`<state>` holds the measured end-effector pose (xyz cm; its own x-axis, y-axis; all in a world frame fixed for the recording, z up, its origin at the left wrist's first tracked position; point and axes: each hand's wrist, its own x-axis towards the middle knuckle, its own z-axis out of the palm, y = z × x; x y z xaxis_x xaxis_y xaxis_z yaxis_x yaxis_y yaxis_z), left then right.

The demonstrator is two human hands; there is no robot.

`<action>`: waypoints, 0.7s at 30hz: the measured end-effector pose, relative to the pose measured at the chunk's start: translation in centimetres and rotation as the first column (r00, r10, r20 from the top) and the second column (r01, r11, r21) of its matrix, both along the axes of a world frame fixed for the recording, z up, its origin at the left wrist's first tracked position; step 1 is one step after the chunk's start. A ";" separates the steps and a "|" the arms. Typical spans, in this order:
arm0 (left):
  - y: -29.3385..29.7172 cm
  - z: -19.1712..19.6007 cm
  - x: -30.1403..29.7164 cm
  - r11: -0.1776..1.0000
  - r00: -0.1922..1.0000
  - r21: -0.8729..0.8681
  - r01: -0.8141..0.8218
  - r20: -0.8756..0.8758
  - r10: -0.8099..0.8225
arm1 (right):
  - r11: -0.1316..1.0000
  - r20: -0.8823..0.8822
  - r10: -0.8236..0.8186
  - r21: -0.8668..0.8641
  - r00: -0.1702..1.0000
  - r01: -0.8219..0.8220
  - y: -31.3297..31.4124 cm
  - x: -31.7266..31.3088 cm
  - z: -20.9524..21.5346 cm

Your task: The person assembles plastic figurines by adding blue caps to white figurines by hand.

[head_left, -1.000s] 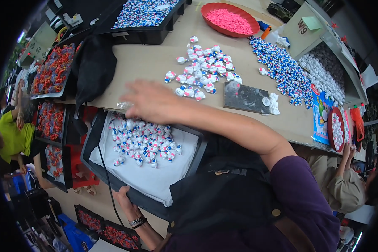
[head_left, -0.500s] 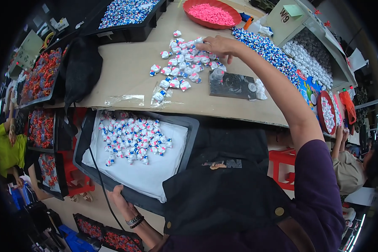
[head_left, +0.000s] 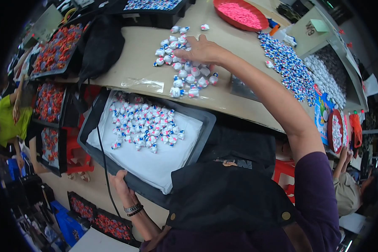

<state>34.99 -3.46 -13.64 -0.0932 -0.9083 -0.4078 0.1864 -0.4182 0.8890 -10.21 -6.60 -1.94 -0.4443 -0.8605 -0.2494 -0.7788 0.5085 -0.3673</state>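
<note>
A good share of the white-and-blue figurines with pink patches (head_left: 145,126) lay in the grey tray (head_left: 206,126), bunched toward its far side on a white cloth liner (head_left: 164,168); the nearer part of the liner was bare. A second group, the loose table figurines (head_left: 191,79), sat on the table (head_left: 143,54), outside the tray, with one stray piece at its far edge. Judging by how they lay, the tray was partly filled and the group on the table was the portion left outside it.

The right hand (head_left: 203,50) reached over that group, palm down, fingers spread and loosely bent among the pieces; it had no visible grip on any of them, though its underside was hidden. The left hand (head_left: 122,187) was at the tray's near left side, thumb up by the rim, its other fingers largely hidden, so how tightly it was closed could not be told.
</note>
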 end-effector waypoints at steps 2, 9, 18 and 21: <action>-0.1 -0.2 0.2 1.000 1.000 0.005 -0.015 0.005 0.015 | 0.999 0.030 0.037 -0.008 0.999 -0.037 -0.1 2.9 0.4; -0.2 0.7 -0.6 1.000 1.000 0.023 -0.002 -0.001 0.002 | 0.959 0.077 0.270 -0.107 0.960 -0.261 2.8 11.8 0.4; -0.2 0.1 0.2 0.999 1.000 0.041 0.015 0.024 -0.016 | 0.851 -0.309 0.261 -0.373 0.915 -0.369 -2.3 0.9 1.9; 0.0 0.2 -0.1 1.000 1.000 -0.005 0.016 0.016 -0.016 | 0.946 -0.296 -0.263 -0.267 0.918 0.185 -5.1 -6.6 -0.8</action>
